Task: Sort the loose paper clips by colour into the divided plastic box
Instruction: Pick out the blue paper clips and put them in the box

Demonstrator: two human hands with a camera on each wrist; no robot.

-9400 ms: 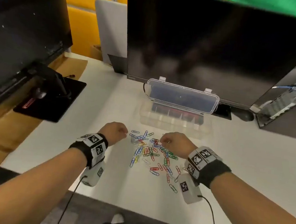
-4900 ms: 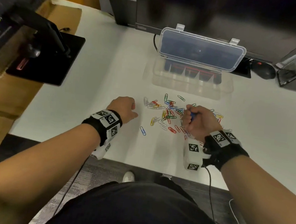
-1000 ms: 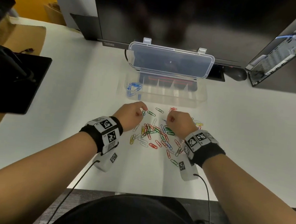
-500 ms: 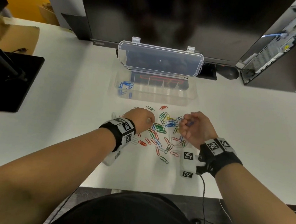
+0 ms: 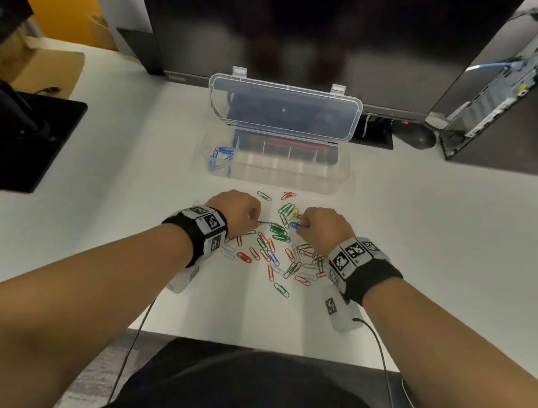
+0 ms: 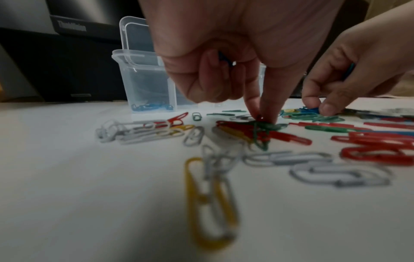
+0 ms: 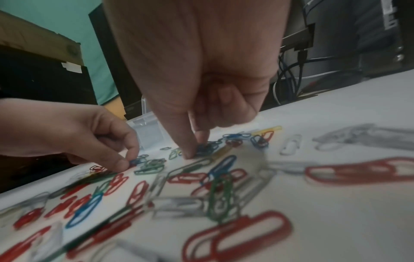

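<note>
Loose paper clips (image 5: 272, 250) in red, green, blue, yellow and white lie scattered on the white desk. Behind them stands the clear divided box (image 5: 336, 181) with its lid (image 5: 284, 109) up; several blue clips (image 5: 221, 157) lie in its leftmost compartment. My left hand (image 5: 254, 222) pinches a blue clip (image 7: 136, 161) at the pile's left side, and another blue clip (image 6: 224, 56) shows inside its curled fingers. My right hand (image 5: 303, 224) pinches a blue clip (image 7: 202, 148) against the desk with thumb and forefinger, with more blue showing in its palm (image 6: 349, 69).
A large dark monitor (image 5: 313, 25) stands right behind the box. A second monitor's black base (image 5: 18, 141) sits at the left, a computer case (image 5: 520, 107) and a mouse (image 5: 415, 138) at the back right. The desk's front edge (image 5: 262, 346) is near my body.
My right hand has turned knuckles-up and come down onto the blue clips at the far side of the pile. The left hand has stayed low on the pile's left. Blue clips now lie in the box.
</note>
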